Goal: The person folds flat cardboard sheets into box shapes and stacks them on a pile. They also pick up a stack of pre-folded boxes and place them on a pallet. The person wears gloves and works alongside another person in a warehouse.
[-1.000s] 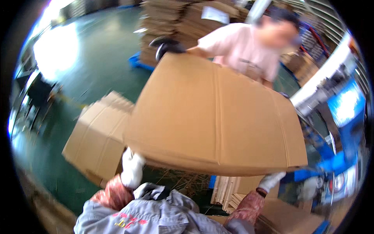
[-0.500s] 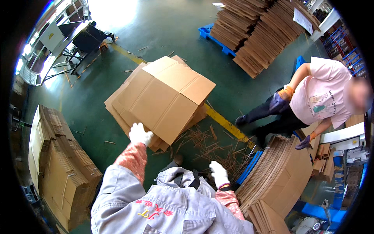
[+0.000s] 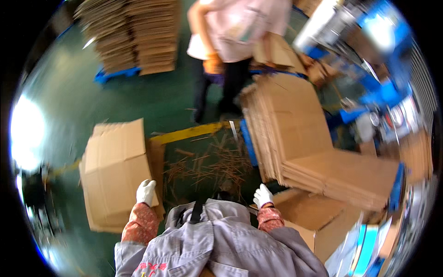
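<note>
Both my hands wear white gloves. My left hand (image 3: 146,192) is at the near right edge of a pile of flat cardboard sheets (image 3: 115,166) lying on the floor; its fingers are loosely extended, and whether they touch the sheets I cannot tell. Low in front of my right side, my right hand (image 3: 263,196) has its fingers stretched out around nothing. It is nearest to a large stack of folded cardboard (image 3: 295,115) and a brown cardboard box (image 3: 318,210). Motion blurs parts of the picture.
Thin cardboard scraps (image 3: 207,161) litter the green floor by a yellow line (image 3: 187,134). Beyond them stands a co-worker (image 3: 235,41) in a pink shirt and gloves. Tall cardboard stacks (image 3: 152,37) rest on a blue pallet (image 3: 115,74). Blue machinery (image 3: 383,101) is at the right.
My view has swung to the right, so the floor pile now appears farther left. My left arm has drawn in closer to my body. The co-worker now stands straight ahead.
</note>
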Demonstrator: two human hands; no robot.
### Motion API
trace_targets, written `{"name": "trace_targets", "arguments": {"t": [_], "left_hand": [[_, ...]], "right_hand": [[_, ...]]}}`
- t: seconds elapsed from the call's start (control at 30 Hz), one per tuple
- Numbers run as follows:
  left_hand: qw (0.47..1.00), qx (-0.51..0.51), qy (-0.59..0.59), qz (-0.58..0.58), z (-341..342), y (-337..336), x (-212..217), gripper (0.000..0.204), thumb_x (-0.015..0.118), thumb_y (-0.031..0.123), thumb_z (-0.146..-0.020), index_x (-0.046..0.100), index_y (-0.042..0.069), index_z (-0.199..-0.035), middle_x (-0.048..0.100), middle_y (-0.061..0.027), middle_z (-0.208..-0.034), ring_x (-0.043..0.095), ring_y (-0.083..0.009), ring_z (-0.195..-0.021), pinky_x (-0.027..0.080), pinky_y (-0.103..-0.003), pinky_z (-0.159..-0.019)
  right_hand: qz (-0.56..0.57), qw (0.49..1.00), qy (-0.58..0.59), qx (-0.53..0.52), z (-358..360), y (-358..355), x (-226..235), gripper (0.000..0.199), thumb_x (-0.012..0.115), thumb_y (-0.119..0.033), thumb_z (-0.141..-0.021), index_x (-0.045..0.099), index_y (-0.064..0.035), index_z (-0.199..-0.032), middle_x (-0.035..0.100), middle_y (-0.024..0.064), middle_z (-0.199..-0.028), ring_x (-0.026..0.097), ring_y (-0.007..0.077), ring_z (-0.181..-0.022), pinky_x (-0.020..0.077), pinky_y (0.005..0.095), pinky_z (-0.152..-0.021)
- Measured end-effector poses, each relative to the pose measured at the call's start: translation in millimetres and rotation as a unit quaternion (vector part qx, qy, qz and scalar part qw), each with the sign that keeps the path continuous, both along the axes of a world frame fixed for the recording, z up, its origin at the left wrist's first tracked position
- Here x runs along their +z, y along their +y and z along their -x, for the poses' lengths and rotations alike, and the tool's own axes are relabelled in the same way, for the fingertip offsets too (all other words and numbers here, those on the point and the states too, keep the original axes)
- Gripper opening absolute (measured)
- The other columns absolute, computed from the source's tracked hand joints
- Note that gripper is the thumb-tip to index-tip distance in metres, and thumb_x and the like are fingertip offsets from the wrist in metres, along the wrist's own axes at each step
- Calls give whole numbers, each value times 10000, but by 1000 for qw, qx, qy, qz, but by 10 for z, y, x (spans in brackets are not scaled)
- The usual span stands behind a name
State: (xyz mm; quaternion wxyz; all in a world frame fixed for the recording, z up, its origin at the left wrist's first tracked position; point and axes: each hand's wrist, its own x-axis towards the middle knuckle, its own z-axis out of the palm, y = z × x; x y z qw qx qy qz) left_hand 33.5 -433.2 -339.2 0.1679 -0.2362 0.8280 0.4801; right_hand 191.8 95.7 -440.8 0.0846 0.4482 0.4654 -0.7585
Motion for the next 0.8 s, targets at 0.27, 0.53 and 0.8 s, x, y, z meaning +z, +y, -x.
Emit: {"name": "trace_targets", "arguments": {"t": [0.27, 0.53, 0.8], "left_hand": [[989, -124, 70, -40, 871, 1504, 451, 561, 626, 295, -878, 521, 1, -1344, 553, -173, -1360, 514, -273, -1265, 379, -336, -1057], [959, -247, 79, -113, 1044, 2788, 1149, 585, 607, 268, -894, 454, 8, -1396, 523, -165, -1385, 500, -267, -1276, 379, -342, -1062], [876, -451, 99, -141, 922, 3374, 1830, 505, 633, 235, -873, 543, -2, -1310, 604, -149, -1298, 574, -235, -1194, 432, -323, -1011]], "right_hand": [[-96, 954, -31, -283, 271, 69, 835, 273, 544, -307, -928, 396, -225, -714, 310, -69, -606, 330, 80, -449, 236, 251, -386], [-192, 864, 22, -465, 634, 688, 830, 686, 649, -128, -833, 318, 98, -1389, 407, 247, -1430, 457, 300, -1263, 310, 370, -1082], [-231, 797, 203, -520, 741, 577, 1995, 613, 644, -80, -842, 398, 44, -1389, 496, 149, -1347, 517, 257, -1182, 421, 378, -1005]]}}
